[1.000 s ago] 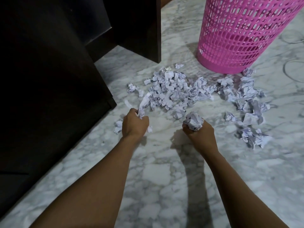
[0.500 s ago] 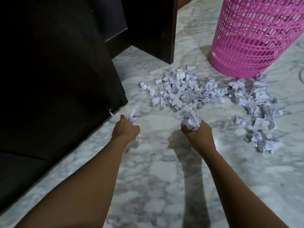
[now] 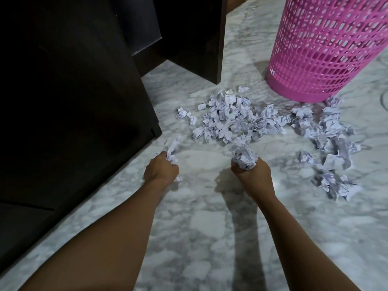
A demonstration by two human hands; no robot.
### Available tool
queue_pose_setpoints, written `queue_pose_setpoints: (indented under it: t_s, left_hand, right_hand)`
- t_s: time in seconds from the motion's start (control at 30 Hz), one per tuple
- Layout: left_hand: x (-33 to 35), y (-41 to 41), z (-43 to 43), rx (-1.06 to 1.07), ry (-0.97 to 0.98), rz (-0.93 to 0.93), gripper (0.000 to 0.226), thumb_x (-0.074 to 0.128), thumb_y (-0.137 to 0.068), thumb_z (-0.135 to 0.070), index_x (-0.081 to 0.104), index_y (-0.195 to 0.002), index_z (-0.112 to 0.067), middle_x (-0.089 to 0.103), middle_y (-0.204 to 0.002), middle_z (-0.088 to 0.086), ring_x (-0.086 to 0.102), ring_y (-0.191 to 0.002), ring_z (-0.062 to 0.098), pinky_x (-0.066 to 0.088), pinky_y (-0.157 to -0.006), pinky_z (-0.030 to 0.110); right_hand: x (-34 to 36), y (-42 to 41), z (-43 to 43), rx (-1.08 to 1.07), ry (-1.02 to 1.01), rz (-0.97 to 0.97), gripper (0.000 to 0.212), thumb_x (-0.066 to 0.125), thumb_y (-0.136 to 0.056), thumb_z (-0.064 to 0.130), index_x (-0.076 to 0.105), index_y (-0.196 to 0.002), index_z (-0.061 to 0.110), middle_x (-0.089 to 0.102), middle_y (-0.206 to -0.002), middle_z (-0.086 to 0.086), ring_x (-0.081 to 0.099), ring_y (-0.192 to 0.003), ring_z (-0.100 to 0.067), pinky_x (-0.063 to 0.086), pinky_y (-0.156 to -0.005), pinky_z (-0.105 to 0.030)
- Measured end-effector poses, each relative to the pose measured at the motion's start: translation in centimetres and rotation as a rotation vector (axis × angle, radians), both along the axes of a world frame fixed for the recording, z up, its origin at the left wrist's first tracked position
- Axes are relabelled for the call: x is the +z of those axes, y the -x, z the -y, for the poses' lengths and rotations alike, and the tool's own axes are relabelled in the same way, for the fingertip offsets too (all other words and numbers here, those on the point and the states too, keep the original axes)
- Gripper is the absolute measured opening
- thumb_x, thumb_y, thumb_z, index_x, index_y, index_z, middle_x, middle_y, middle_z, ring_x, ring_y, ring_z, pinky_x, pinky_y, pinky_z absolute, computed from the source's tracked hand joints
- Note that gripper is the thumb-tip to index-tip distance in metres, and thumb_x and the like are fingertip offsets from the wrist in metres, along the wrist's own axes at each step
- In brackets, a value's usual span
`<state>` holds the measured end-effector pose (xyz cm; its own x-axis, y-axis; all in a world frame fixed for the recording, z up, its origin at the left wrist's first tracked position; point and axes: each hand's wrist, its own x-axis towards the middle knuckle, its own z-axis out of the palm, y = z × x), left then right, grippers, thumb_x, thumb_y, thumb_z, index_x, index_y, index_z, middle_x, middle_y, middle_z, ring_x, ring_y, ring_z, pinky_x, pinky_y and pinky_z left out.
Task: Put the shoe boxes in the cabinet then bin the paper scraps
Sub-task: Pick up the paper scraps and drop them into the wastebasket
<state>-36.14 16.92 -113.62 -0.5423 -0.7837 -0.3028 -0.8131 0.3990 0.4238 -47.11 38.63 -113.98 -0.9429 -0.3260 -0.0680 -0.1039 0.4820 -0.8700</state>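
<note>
Left hand (image 3: 160, 172) is fisted round a few crumpled white paper strips (image 3: 173, 147), ends poking out above the knuckles. Right hand (image 3: 254, 176) grips a fuller ball of crumpled white paper (image 3: 245, 158). Both are low over the grey-veined white marble floor (image 3: 199, 238). The rest of the loose crumpled paper scraps (image 3: 228, 119) lie in a main heap just ahead of the hands. A second scattered patch (image 3: 331, 141) sits to the right, reaching the foot of the pink perforated plastic bin (image 3: 327, 49). Dark wooden cabinet (image 3: 73, 91) at left. No shoe boxes in view, so that part is probably done, can't confirm.

Risks:
- The left grip looks partial, so the free strip ends likely slip out on the carry to the bin.
- A small stray scrap (image 3: 178, 179) lies right by the left wrist and is easy to miss.
- The right ball looks overfull, and grabbing more would probably shed pieces.
- The bin rim is out of frame, so a release from low or off to the side could send scraps down the outside.
- The bin looks light, and a forearm knock may tip it.
</note>
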Motion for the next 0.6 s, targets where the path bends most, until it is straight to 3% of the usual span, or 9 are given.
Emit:
queue_pose_setpoints:
  t_s: [0.07, 0.13, 0.23, 0.3, 0.37, 0.47, 0.6]
  left_hand:
    - [0.4, 0.0, 0.1, 0.012, -0.076, -0.063, 0.016, 0.052, -0.076, -0.021, 0.057, -0.090, -0.024, 0.065, -0.101, -0.001, 0.064, -0.087, 0.027, 0.053, -0.074, 0.033]
    - [1.3, 0.5, -0.2, 0.021, -0.192, -0.142, 0.022, 0.052, -0.073, -0.021, 0.060, -0.092, -0.026, 0.070, -0.086, 0.000, 0.068, -0.074, 0.023, 0.052, -0.057, 0.027]
    - [4.1, 2.5, -1.2, -0.054, -0.253, -0.262, 0.006, 0.057, -0.078, -0.017, 0.057, -0.081, -0.022, 0.066, -0.077, 0.000, 0.060, -0.061, 0.017, 0.041, -0.048, 0.022]
    - [6.9, 4.2, -1.7, -0.116, -0.245, -0.343, 0.004, 0.058, -0.079, -0.018, 0.057, -0.076, -0.021, 0.064, -0.069, -0.001, 0.056, -0.057, 0.018, 0.041, -0.049, 0.023]
    - [10.0, 5.7, -1.9, -0.149, -0.237, -0.410, 0.004, 0.060, -0.079, -0.019, 0.058, -0.076, -0.020, 0.061, -0.064, -0.002, 0.056, -0.057, 0.020, 0.043, -0.050, 0.023]
    - [15.0, 7.2, -2.1, -0.216, -0.237, -0.452, 0.002, 0.061, -0.083, -0.018, 0.061, -0.082, -0.020, 0.059, -0.063, -0.003, 0.053, -0.050, 0.014, 0.039, -0.043, 0.018]
    - [22.1, 10.4, -3.4, -0.331, -0.269, -0.538, 0.011, 0.060, -0.085, -0.019, 0.064, -0.093, -0.012, 0.063, -0.073, 0.000, 0.056, -0.059, 0.015, 0.043, -0.053, 0.021]
  right_hand:
    - [0.7, 0.1, -0.2, 0.005, 0.014, -0.005, 0.013, 0.070, -0.083, 0.018, 0.059, -0.079, 0.014, 0.060, -0.068, 0.007, 0.052, -0.060, -0.003, 0.038, -0.052, -0.009]
    - [1.5, 0.4, -0.3, 0.008, 0.054, 0.001, 0.015, 0.071, -0.083, 0.016, 0.058, -0.077, 0.010, 0.060, -0.066, 0.003, 0.048, -0.056, -0.004, 0.038, -0.051, -0.012]
    - [3.4, 1.0, -1.1, 0.030, 0.051, -0.045, 0.018, 0.071, -0.083, 0.016, 0.057, -0.076, 0.008, 0.059, -0.065, 0.000, 0.049, -0.056, -0.008, 0.037, -0.050, -0.014]
    - [5.3, 1.8, -1.6, 0.028, 0.046, -0.066, 0.017, 0.072, -0.083, 0.018, 0.059, -0.081, 0.006, 0.063, -0.070, -0.004, 0.055, -0.061, -0.018, 0.042, -0.054, -0.019]
    - [7.6, 2.8, -2.0, 0.006, 0.067, -0.065, 0.014, 0.075, -0.083, 0.018, 0.064, -0.087, 0.010, 0.065, -0.074, 0.002, 0.061, -0.064, -0.014, 0.046, -0.056, -0.023]
    - [11.8, 4.7, -2.5, 0.030, 0.023, -0.176, 0.014, 0.076, -0.081, 0.015, 0.064, -0.088, 0.019, 0.061, -0.073, 0.015, 0.055, -0.063, 0.007, 0.038, -0.054, -0.007]
    - [19.2, 8.1, -3.1, 0.053, -0.009, -0.343, 0.016, 0.072, -0.080, 0.010, 0.060, -0.076, 0.020, 0.059, -0.068, 0.006, 0.053, -0.059, -0.001, 0.037, -0.055, -0.006]
